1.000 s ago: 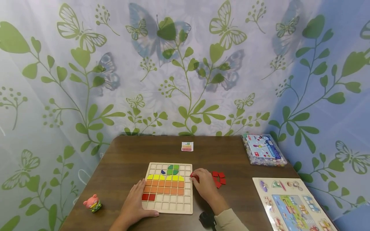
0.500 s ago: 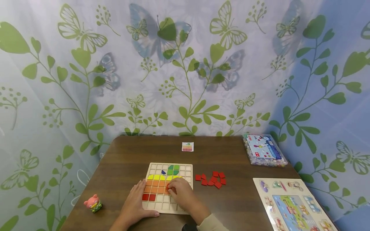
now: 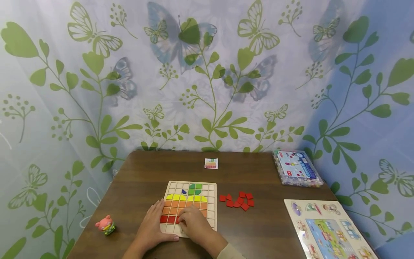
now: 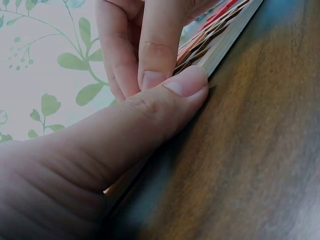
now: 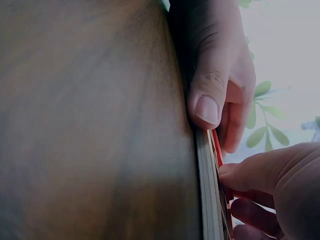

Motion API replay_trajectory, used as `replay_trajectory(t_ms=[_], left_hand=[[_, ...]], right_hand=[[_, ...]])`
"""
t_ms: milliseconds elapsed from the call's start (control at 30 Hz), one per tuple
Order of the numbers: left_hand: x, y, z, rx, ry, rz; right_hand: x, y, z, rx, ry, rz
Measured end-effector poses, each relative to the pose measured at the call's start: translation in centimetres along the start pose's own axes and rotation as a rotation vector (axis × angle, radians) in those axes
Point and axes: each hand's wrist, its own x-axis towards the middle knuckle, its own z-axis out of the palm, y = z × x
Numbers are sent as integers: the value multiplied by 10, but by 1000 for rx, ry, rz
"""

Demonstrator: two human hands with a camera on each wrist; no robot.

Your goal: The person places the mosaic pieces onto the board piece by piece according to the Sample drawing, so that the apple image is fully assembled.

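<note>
A wooden grid board point(image 3: 211, 215) lies on the table, set with orange, yellow, green and red pieces and a dark blue one. Along its left side lies my left hand point(image 3: 151, 225), fingers straight and thumb stretched at the front edge, as the left wrist view also shows. My right hand point(image 3: 195, 225) reaches over the lower part and pinches a red square tile point(image 3: 177, 219) at the red row, right of two seated red tiles point(image 3: 168, 219). My right fingers partly cover that tile. Loose red tiles point(image 3: 242, 194) lie right of the board.
Behind the board lies a small pattern card point(image 3: 211, 163). A clear box of beads point(image 3: 297, 169) stands at the back right, with a picture puzzle board point(image 3: 334, 230) in front of it. A pink toy figure point(image 3: 105, 225) stands at the left.
My right hand has brought a red tile from the right of the board leftward and down to the red row. The left hand has stayed at the board's edge.
</note>
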Motion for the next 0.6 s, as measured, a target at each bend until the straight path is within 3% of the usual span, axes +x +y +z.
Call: replay_trajectory(t_ms=[400,600], left_hand=[[-1,-1,1,8,6,-2],[1,-1,2,19,4,-16]], right_hand=[[-1,-4,2,10,16,50],[-7,10,-5,61,156,76]])
